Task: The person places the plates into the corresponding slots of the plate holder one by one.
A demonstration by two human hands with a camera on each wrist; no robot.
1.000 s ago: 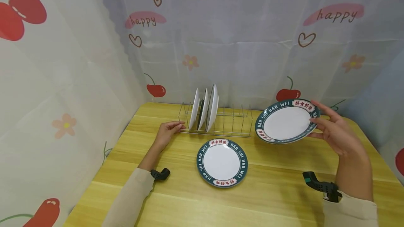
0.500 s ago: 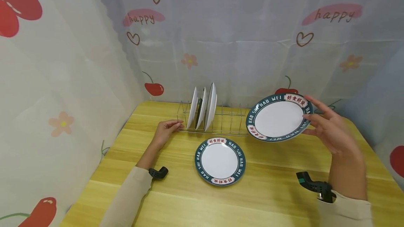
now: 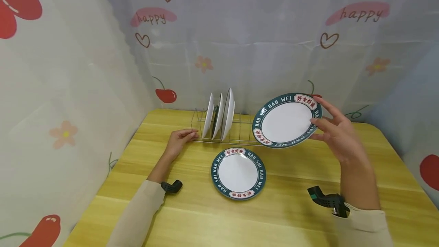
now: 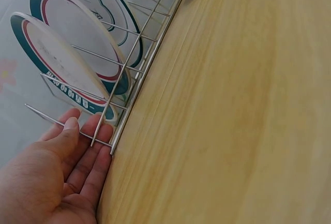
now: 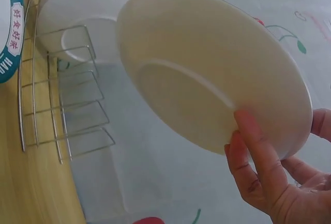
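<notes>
My right hand grips a round plate by its right rim, thumb on the white face and fingers behind. The plate has a dark green lettered border and hangs tilted in the air over the right end of the wire dish rack. In the right wrist view, its plain white underside shows. My left hand holds the rack's left end, with thumb and fingers around the end wires. Several plates stand upright in the rack's left slots. Another green-bordered plate lies flat in front of the rack.
The wooden table carries the rack near its back edge. Close behind hangs a pale curtain printed with cherries and hearts. Another pale sheet borders the left side. Bare wire slots show at the rack's right part.
My right hand has carried the plate leftward and slightly up, from beside the rack to over its right end. The left hand stays at the rack's left end. The head view has shifted slightly.
</notes>
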